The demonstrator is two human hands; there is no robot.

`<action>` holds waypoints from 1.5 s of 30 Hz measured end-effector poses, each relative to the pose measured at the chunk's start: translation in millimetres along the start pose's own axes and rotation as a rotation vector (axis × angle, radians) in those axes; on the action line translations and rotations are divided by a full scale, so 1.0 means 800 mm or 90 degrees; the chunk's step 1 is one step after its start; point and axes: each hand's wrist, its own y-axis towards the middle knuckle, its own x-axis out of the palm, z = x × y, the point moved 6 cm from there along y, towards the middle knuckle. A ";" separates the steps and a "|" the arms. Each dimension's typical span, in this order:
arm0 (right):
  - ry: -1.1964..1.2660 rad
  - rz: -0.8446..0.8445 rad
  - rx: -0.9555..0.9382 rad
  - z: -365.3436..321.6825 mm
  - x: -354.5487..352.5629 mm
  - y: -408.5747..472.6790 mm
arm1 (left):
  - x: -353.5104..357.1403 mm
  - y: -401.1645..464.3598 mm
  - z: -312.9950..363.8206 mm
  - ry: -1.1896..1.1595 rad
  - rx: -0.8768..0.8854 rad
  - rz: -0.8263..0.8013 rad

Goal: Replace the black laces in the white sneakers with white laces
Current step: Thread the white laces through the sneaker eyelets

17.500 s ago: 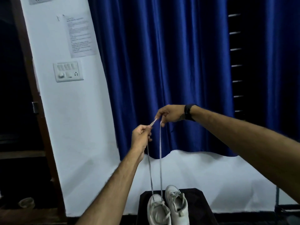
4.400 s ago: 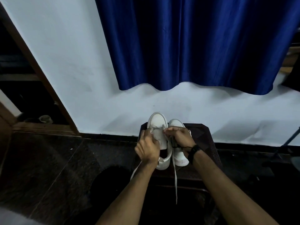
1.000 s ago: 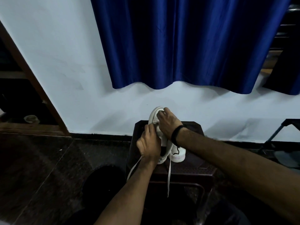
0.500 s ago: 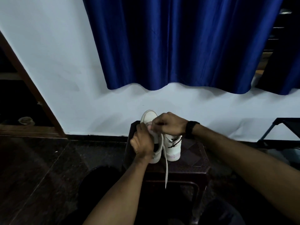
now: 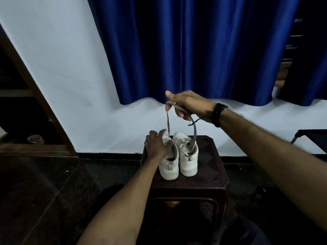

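Pulling a white lace (image 5: 167,123) up out of the left sneaker (image 5: 169,162), our right hand (image 5: 190,106) sits just above frame centre with fingers curled, pinching the lace near its top. The rest loops over the hand and drops down the right side to the right sneaker (image 5: 188,156). A short black thread or lace end (image 5: 194,121) dangles under that hand; we cannot tell which. Our left hand (image 5: 156,145) rests on the left sneaker with fingers relaxed and spread, bracing it, gripping nothing.

Both sneakers stand side by side, touching, heels toward us, on a dark stool (image 5: 208,175) at lower centre. The right sneaker looks already laced in white.

Handling, in our judgement: the lace is light, flat and limp. It will not push through an eyelet, so hold it by the stiff tip and feed it. Pinch firmly, since it may slip between fingers. The sneakers are light and could tip or slide under an upward pull, hence the bracing hand.

Room: the stool top is small and the sneaker heels sit near its front edge, with dark floor (image 5: 53,191) all around. The wall (image 5: 70,76) and blue curtain (image 5: 194,50) are behind, and there is open air above for long pulls.
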 end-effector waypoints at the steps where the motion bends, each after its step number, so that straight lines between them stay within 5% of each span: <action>1: 0.003 0.007 -0.010 -0.010 -0.004 0.002 | -0.007 0.003 0.012 -0.015 0.039 -0.007; 6: 0.018 0.097 -0.040 -0.046 -0.028 0.001 | -0.050 0.005 0.056 -0.341 0.039 -0.062; 11: -0.059 0.141 0.049 -0.013 -0.044 -0.014 | -0.083 -0.001 0.069 -0.412 0.073 -0.101; 14: -0.124 0.090 0.138 0.025 -0.041 -0.026 | -0.080 -0.028 0.081 -0.390 0.099 -0.275; 18: -0.337 -0.038 0.288 0.086 -0.027 -0.039 | -0.050 -0.070 0.072 -0.173 0.162 -0.576; 22: -0.386 -0.078 0.329 0.129 -0.014 -0.044 | -0.037 -0.101 0.043 -0.161 0.086 -0.945; 24: -0.418 -0.033 0.304 0.141 -0.009 -0.036 | -0.041 -0.086 0.030 -0.118 0.058 -0.871; 30: -0.427 0.098 0.262 0.177 0.030 -0.006 | -0.051 -0.017 -0.027 -0.186 -0.180 -0.165; 39: -0.811 0.120 0.172 0.187 0.119 0.032 | -0.004 -0.042 -0.030 0.065 -0.183 -0.051; 45: -0.926 0.125 0.150 0.189 0.123 0.034 | 0.005 -0.051 -0.027 0.110 -0.167 0.025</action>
